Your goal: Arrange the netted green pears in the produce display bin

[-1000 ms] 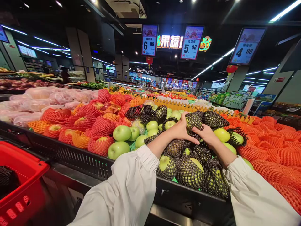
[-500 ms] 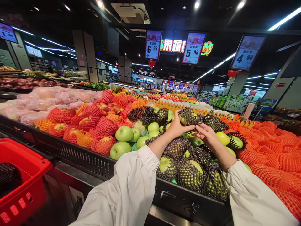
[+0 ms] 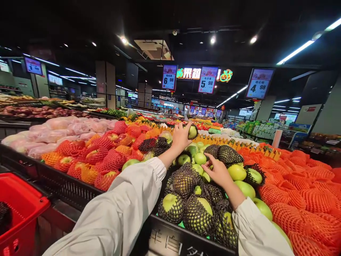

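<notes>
Currently, the left hand (image 3: 181,138) has its fingers curled around a round green apple in black mesh netting (image 3: 192,132), raised above the black plastic display tray (image 3: 191,241). Over that tray, the right hand (image 3: 217,171) has parted, slightly bent fingers beside loose, smooth green apples (image 3: 200,158); whether they touch, I cannot tell. A red plastic basket (image 3: 25,217) stands left of the tray.

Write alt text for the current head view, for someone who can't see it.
A person's left hand holds up a black-netted green apple; the right hand is open beside loose green apples. Red-netted apples and a red basket are at left.
</notes>
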### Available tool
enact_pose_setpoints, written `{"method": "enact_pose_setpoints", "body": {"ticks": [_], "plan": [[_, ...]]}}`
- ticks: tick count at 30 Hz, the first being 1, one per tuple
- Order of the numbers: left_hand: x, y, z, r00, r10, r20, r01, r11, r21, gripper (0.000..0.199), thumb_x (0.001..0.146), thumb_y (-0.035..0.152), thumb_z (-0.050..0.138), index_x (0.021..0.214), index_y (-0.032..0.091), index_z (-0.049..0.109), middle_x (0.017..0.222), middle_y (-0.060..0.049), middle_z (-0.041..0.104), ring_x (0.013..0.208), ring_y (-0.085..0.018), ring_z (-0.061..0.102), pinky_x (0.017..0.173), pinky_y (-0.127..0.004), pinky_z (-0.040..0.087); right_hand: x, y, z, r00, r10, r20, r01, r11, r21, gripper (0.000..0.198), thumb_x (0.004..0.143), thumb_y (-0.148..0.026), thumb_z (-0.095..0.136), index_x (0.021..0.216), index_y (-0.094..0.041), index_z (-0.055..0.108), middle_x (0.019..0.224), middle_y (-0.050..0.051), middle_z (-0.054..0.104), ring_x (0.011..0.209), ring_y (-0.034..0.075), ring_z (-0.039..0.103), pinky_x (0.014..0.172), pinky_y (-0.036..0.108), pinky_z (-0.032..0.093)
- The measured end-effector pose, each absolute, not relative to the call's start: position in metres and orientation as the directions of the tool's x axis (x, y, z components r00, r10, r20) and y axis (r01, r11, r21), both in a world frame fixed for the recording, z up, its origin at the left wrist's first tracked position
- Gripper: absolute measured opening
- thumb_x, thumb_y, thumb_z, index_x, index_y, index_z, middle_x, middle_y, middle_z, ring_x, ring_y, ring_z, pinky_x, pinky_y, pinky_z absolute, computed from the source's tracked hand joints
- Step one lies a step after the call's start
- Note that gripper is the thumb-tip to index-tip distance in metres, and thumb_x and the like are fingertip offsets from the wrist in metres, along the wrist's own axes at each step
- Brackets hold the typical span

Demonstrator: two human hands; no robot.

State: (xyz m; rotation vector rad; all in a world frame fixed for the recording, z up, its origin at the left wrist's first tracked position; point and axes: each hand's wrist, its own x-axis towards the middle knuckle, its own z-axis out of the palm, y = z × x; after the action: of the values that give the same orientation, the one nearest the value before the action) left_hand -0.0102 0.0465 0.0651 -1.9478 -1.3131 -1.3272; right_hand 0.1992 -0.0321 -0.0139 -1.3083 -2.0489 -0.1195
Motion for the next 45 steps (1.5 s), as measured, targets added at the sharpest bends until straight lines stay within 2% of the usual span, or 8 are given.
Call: {"method": "enact_pose_setpoints", "body": {"ticks": [5,9,15,22,33,36,40,45], "plan": [[0.004,0.092,0.051,0.282,0.58,0.764,0.949,-0.288,-0.132,0.075,0.078,0.013,0.066,0.148,0.025,0.042,0.142,-0.02,0.04,0.128,-0.038,0.039,0.102,-0.047,0.037,0.199,-0.035,-0.012,-0.276,0.762,0.585,0.837,0.49,-0.243,0.051,0.092,-0.031,0.057,0.141,-0.018,0.05,0.093,0.003,0.073,0.085,0.023,0.067,0.082,0.036,0.048],[0.007,0.122,0.043,0.239,0.745,0.623,0.967,-0.243,-0.08,0.078,0.077,0.013,0.062,0.15,0.023,0.038,0.148,-0.02,0.036,0.13,-0.037,0.042,0.106,-0.045,0.035,0.2,-0.037,-0.011,-0.272,0.764,0.585,0.847,0.478,-0.231,0.049,0.093,-0.03,0.057,0.14,-0.019,0.051,0.09,0.003,0.073,0.082,0.022,0.067,0.079,0.034,0.047],[-0.01,0.16,0.048,0.243,0.886,0.396,0.957,-0.285,0.049,0.099,0.069,0.039,0.075,0.155,0.021,0.03,0.15,-0.022,0.039,0.128,-0.035,0.053,0.101,-0.04,0.045,0.197,-0.04,-0.01,-0.28,0.778,0.563,0.865,0.459,-0.205,0.047,0.094,-0.03,0.057,0.139,-0.021,0.053,0.091,0.002,0.073,0.083,0.022,0.066,0.077,0.032,0.044],[-0.005,0.175,0.045,0.355,0.901,0.248,0.927,-0.374,0.031,0.115,0.067,0.035,0.075,0.16,0.021,0.01,0.166,-0.02,0.016,0.148,-0.034,0.032,0.113,-0.042,0.037,0.199,-0.039,-0.01,-0.276,0.789,0.548,0.865,0.453,-0.216,0.045,0.094,-0.031,0.058,0.137,-0.022,0.055,0.091,0.001,0.073,0.082,0.021,0.066,0.076,0.031,0.044],[-0.006,0.147,0.067,0.374,0.902,0.217,0.927,-0.369,-0.062,0.108,0.067,0.03,0.077,0.161,0.028,0.023,0.168,-0.012,0.011,0.152,-0.042,0.016,0.121,-0.056,0.019,0.199,-0.039,-0.009,-0.264,0.797,0.543,0.872,0.438,-0.218,0.043,0.094,-0.031,0.058,0.135,-0.021,0.056,0.092,0.002,0.073,0.083,0.022,0.066,0.078,0.032,0.045],[-0.028,0.122,0.095,0.409,0.877,0.253,0.911,-0.379,-0.161,0.096,0.073,0.031,0.072,0.159,0.025,0.029,0.167,-0.009,0.018,0.152,-0.038,0.021,0.121,-0.05,0.025,0.2,-0.036,-0.011,-0.283,0.789,0.545,0.866,0.455,-0.209,0.044,0.094,-0.035,0.055,0.135,-0.021,0.057,0.091,0.003,0.073,0.081,0.023,0.066,0.077,0.034,0.046],[-0.078,0.077,0.123,0.395,0.877,0.275,0.915,-0.347,-0.207,0.077,0.081,0.032,0.064,0.153,0.018,0.042,0.158,-0.012,0.04,0.139,-0.031,0.045,0.115,-0.04,0.036,0.202,-0.031,-0.014,-0.309,0.769,0.56,0.828,0.507,-0.239,0.045,0.091,-0.043,0.054,0.128,-0.019,0.062,0.088,0.005,0.073,0.077,0.023,0.067,0.077,0.036,0.047],[-0.148,0.017,0.113,0.309,0.942,0.135,0.935,-0.275,-0.224,0.067,0.082,0.036,0.063,0.147,0.019,0.052,0.144,-0.012,0.057,0.125,-0.029,0.057,0.106,-0.038,0.043,0.203,-0.025,-0.016,-0.326,0.769,0.549,0.783,0.546,-0.299,0.051,0.083,-0.056,0.053,0.112,-0.018,0.07,0.08,0.006,0.071,0.07,0.024,0.066,0.073,0.037,0.047]]}}
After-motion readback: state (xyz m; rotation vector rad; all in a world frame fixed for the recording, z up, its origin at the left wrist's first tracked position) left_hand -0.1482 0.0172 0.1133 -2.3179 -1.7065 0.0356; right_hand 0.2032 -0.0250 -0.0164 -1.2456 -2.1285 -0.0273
